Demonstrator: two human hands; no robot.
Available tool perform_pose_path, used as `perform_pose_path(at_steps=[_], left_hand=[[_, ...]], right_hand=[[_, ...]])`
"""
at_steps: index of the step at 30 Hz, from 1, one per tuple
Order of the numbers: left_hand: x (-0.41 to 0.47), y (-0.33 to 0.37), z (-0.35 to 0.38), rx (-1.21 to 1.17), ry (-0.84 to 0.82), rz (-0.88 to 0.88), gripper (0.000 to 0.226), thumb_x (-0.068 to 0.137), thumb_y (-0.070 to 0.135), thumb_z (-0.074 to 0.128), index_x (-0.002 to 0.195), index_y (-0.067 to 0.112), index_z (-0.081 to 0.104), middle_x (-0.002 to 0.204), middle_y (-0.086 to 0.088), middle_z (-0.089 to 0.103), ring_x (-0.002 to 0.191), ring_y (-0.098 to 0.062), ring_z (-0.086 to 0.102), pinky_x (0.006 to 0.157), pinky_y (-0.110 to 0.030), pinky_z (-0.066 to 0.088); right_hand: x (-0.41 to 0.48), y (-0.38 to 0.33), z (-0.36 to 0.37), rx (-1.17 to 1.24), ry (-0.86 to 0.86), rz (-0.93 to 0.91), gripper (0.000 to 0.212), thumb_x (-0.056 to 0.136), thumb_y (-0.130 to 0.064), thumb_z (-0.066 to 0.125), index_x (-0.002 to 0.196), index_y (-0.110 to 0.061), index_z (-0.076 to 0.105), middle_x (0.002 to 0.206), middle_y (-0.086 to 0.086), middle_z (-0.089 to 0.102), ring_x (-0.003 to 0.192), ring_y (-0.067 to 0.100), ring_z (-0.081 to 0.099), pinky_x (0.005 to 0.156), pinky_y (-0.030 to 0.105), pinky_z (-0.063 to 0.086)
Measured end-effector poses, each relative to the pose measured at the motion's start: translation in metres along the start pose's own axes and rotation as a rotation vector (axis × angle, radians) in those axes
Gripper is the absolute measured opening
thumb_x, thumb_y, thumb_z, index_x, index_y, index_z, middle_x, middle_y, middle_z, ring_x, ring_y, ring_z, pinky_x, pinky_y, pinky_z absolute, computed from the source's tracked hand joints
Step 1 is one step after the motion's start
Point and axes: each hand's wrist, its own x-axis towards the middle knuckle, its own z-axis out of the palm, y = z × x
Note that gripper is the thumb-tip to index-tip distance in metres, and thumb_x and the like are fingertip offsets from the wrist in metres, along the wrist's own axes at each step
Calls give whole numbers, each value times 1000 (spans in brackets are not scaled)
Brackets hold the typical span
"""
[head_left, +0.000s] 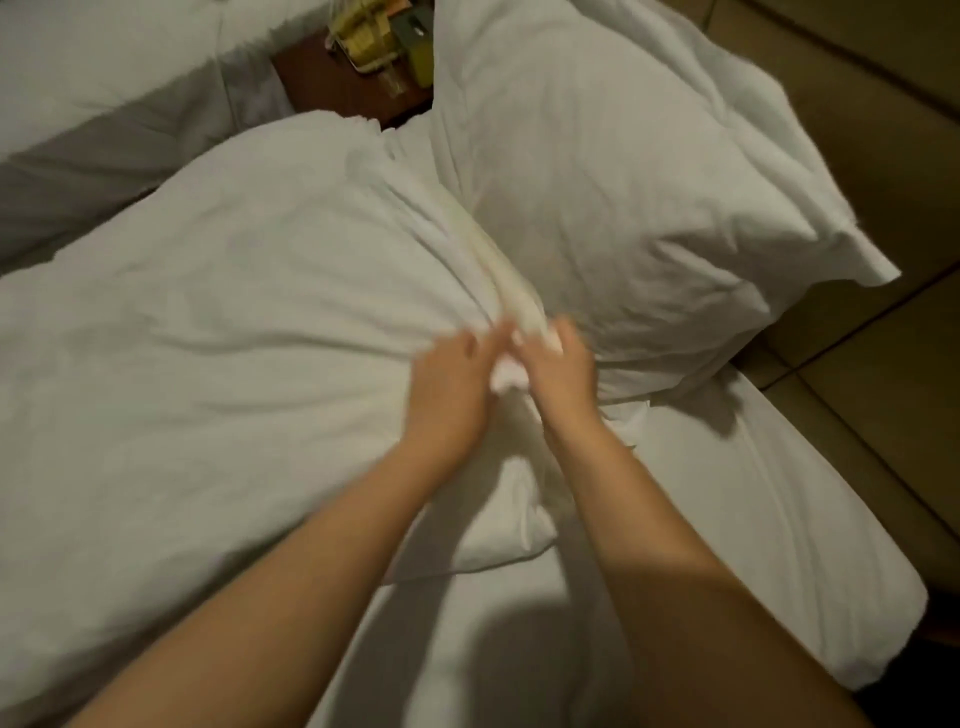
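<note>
Head view showed us the pillow (234, 338) lying on the sheet (727, 493), filling the frame from the centre out to 9 o'clock. Our right hand (558, 374) gripped a bunched fold at the pillow's 3 o'clock edge. Our left hand (447, 384) rested on the pillow just beside that fold, but blur kept us from telling whether its fingers pinched the cloth. A second pillow (623, 182) touched the first at 1 o'clock, and a nightstand (332, 88) stood at 11 o'clock.

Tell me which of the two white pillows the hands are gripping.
The nearer pillow, on the left: the left hand and right hand pinch its bunched edge. The far pillow lies untouched.
</note>
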Motion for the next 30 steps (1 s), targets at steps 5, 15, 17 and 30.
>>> perform_pose_path(at_steps=[5,15,17,30], left_hand=[[-106,-23,85,254,-507,-86,63,91,25,43,149,35,22,126,-4,47,117,-26,47,97,-42,32],[-193,-96,71,333,-349,-86,109,44,27,91,138,23,37,137,-13,52,126,-30,46,92,-58,42],[-217,-125,63,360,-319,-133,113,43,28,91,140,23,34,139,-16,49,127,-30,37,94,-61,40],[-251,-281,14,263,-247,-241,49,86,23,38,131,15,55,133,-13,56,119,-32,55,88,-45,43]], right_hand=[[-31,141,-9,-225,-12,497,42,93,-29,56,129,-10,48,125,15,58,107,33,56,84,30,42],[-108,198,42,-87,470,521,73,82,-48,68,140,-11,41,143,16,38,129,37,39,105,49,36],[-130,213,60,-3,483,602,71,84,-44,67,138,-5,43,139,18,44,126,37,44,104,46,39],[-157,251,219,349,-119,873,34,92,-41,55,117,-19,53,106,0,57,99,13,54,87,35,49]])
